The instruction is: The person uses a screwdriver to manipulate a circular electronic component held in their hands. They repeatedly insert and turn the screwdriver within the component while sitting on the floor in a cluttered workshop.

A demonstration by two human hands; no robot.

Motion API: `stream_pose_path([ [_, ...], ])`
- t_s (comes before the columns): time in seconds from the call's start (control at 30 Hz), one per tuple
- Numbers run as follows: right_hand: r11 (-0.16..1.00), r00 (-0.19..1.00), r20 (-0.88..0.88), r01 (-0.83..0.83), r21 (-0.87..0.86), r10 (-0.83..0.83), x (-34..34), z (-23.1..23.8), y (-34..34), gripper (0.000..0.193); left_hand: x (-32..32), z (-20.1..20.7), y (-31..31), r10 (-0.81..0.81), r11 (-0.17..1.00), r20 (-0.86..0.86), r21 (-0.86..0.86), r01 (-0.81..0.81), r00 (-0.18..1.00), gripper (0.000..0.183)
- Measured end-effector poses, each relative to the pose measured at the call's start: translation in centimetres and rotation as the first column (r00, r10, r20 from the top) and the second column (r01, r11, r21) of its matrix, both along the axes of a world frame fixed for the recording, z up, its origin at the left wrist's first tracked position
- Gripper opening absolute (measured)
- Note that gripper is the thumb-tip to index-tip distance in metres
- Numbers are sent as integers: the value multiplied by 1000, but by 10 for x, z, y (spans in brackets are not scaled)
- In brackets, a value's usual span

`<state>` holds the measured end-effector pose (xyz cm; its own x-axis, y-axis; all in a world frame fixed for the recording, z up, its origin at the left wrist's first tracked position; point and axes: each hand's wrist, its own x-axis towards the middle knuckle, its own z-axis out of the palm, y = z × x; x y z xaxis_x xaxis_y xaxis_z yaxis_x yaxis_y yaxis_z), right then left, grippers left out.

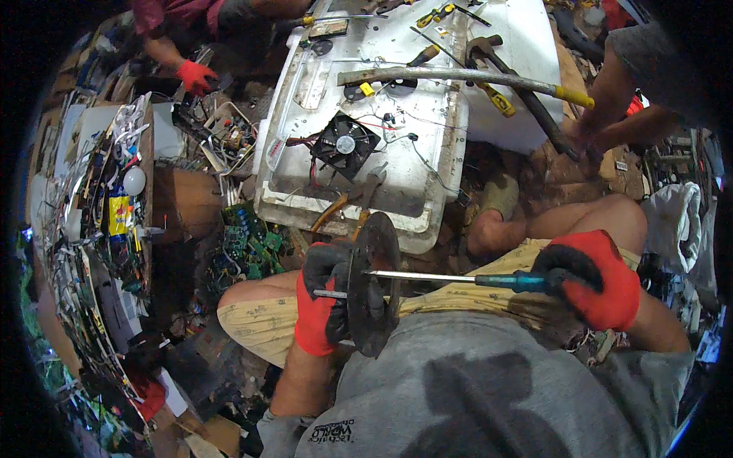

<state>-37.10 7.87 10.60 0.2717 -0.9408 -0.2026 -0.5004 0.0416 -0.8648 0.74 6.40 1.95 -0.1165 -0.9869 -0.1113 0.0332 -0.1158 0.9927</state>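
Observation:
My left hand [314,301], in a red and black work glove, is closed on a dark round disc [374,324] held upright in front of my shirt. A thin metal rod [328,294] sticks out of its left side; its exact kind does not show. My right hand [595,278], gloved alike, grips the teal handle of a long screwdriver [504,280]. The screwdriver's tip meets the disc near its middle. Just beyond, pliers [370,191] with orange handles lie at the near end of a white plastic panel [427,217], beside a black computer fan [345,145].
On the panel lie a hammer [527,91], a long metal bar [458,75] and yellow-handled screwdrivers [500,101]. Green circuit boards [248,237] and heaped scrap [114,252] fill the left. Another person's red-gloved hand [196,76] is far left; a person's bare arms [626,126] reach in far right.

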Motion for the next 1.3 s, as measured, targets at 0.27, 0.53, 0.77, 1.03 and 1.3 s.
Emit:
stream_pose_path([
  [0.27,929,767,528,337,150,-364,21,-9,-1,29,1,5,-1,15,999,193,30,-21,981,24],
  [0.53,838,815,318,326,438,-484,17,-21,8,32,7,-3,1,-39,994,234,110,14,972,20],
  [0.77,962,899,355,273,0,-255,9,-38,8,32,11,-8,3,4,994,280,104,-34,960,19],
  [1.03,994,876,470,106,27,-106,-2,-55,-6,40,8,-19,7,147,980,208,-160,-115,967,23],
  [1.3,896,908,171,319,308,-382,-17,-46,6,38,-8,-17,1,257,954,338,-241,-181,905,30],
])
